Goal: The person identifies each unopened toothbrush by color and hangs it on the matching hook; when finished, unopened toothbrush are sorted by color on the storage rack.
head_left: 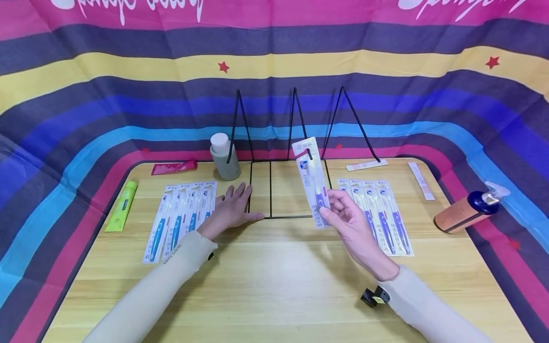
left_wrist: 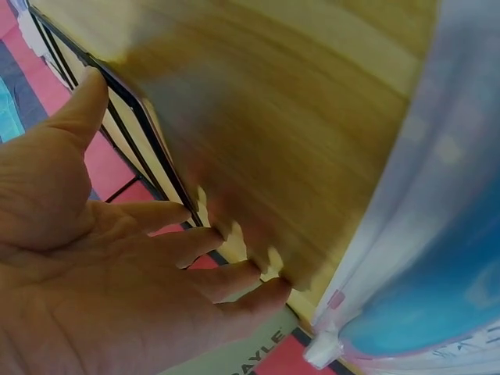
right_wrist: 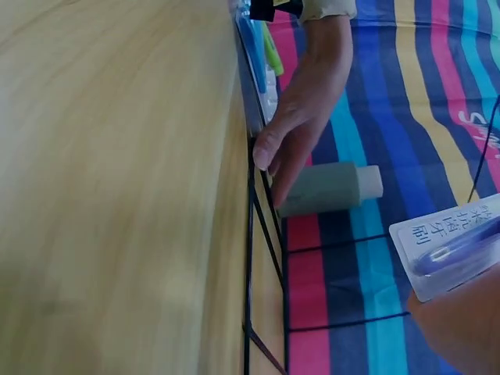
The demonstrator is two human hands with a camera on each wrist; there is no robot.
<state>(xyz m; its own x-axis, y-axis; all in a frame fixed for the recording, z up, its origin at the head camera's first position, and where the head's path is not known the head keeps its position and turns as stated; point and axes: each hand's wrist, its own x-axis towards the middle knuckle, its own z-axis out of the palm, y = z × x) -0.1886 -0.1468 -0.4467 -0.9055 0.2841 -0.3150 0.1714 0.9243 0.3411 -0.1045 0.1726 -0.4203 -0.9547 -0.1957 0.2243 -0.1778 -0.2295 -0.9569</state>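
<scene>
My right hand (head_left: pixel 339 212) pinches a packaged purple toothbrush (head_left: pixel 312 183) and holds it upright above the wooden table, just in front of a black wire rack (head_left: pixel 283 190). The pack's top end (right_wrist: pixel 453 242) shows in the right wrist view. My left hand (head_left: pixel 233 209) lies flat on the table with straight fingers, its fingertips at the rack's left base wire (left_wrist: pixel 148 133). Left of that hand lies a row of packaged blue toothbrushes (head_left: pixel 180 216). A row of packaged purple toothbrushes (head_left: pixel 381 214) lies to the right of my right hand.
A grey bottle with a white cap (head_left: pixel 224 157) stands behind the left hand. A red tube (head_left: pixel 173 167) and a green tube (head_left: pixel 122 206) lie at the left. Two small white packs (head_left: pixel 420 180) and an orange pump bottle (head_left: pixel 469 209) are at the right. Striped cloth surrounds the table (head_left: pixel 274 286).
</scene>
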